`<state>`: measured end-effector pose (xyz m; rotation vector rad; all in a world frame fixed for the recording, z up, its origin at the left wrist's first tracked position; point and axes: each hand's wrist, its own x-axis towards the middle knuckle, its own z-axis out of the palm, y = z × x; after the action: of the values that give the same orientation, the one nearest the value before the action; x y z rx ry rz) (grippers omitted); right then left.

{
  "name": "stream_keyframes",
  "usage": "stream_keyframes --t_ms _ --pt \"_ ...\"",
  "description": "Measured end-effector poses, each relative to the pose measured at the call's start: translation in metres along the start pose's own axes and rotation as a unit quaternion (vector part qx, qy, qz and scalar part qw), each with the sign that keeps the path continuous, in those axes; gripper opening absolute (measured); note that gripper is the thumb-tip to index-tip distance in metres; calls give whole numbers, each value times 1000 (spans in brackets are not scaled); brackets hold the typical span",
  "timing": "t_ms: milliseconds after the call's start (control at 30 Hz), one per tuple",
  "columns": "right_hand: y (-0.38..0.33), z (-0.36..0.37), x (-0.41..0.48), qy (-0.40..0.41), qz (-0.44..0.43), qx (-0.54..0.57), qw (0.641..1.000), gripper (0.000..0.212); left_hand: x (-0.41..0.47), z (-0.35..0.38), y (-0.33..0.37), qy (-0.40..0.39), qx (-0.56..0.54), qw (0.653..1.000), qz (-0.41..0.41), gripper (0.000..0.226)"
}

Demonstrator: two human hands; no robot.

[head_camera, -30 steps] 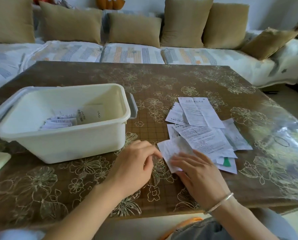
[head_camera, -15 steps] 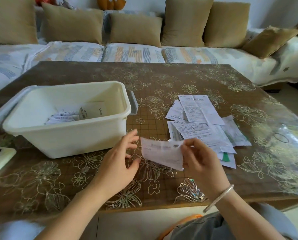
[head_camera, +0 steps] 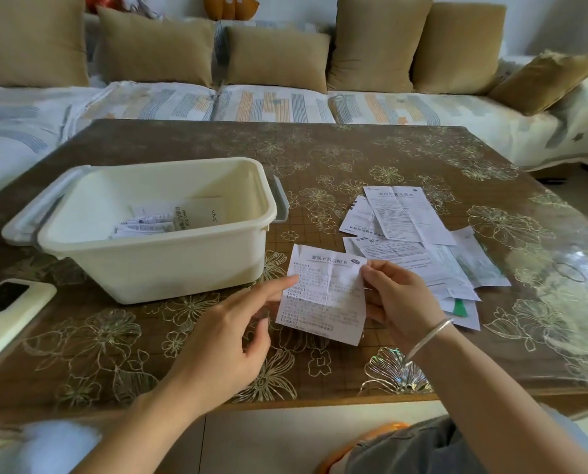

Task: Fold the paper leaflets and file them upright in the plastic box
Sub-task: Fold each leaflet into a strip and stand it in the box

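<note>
A creased white leaflet (head_camera: 323, 295) with printed text is held unfolded above the table's near edge. My right hand (head_camera: 400, 299) pinches its right edge between thumb and fingers. My left hand (head_camera: 232, 333) touches its left edge with the straight index finger, the other fingers relaxed. A cream plastic box (head_camera: 169, 261) stands at the left; several folded leaflets (head_camera: 145, 225) and a white booklet lie at its bottom. A pile of loose unfolded leaflets (head_camera: 409, 230) is spread on the table to the right of the box.
A white phone (head_camera: 5, 309) lies face down at the table's left edge. The brown floral table (head_camera: 354, 152) is covered by a clear sheet. A sofa with tan cushions (head_camera: 275, 56) runs behind the table. My knees are below the front edge.
The leaflet came off the pile and now hangs unfolded, facing me. My right hand rose with it; my left hand let go of the paper and points one finger at its left edge.
</note>
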<state>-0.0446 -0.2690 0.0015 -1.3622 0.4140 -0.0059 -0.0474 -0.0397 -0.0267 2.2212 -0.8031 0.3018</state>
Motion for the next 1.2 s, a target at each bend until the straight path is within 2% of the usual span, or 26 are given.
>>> stream_keyframes --t_ms 100,133,300,467,567,667,767,967,1067,1200 --pt "4 5 2 4 -8 -37 999 16 -4 3 8 41 -57 997 -25 34" --pt "5 6 1 3 -13 -54 998 16 -5 5 10 53 -71 995 -47 30" --pt "12 8 -13 -11 -38 -161 986 13 -8 15 16 112 -85 981 -132 38" --pt "22 4 -29 -15 -47 -202 978 10 -18 17 15 75 -90 977 -177 61" --pt "28 1 -38 -20 -70 -245 967 4 -27 16 16 51 -81 982 -164 62" --pt "37 -2 -44 2 -131 -378 916 15 -33 16 19 39 -43 987 -150 48" --pt "43 1 -44 20 -173 -442 880 26 -31 18 22 53 -9 987 -149 35" --pt "46 6 -46 31 -221 -536 814 28 -26 21 20 61 91 983 -149 44" --pt "47 6 -49 20 -229 -580 781 24 -28 25 16 68 126 982 -127 46" --pt "43 4 -51 21 -227 -614 756 29 -27 26 13 65 159 983 -66 45"
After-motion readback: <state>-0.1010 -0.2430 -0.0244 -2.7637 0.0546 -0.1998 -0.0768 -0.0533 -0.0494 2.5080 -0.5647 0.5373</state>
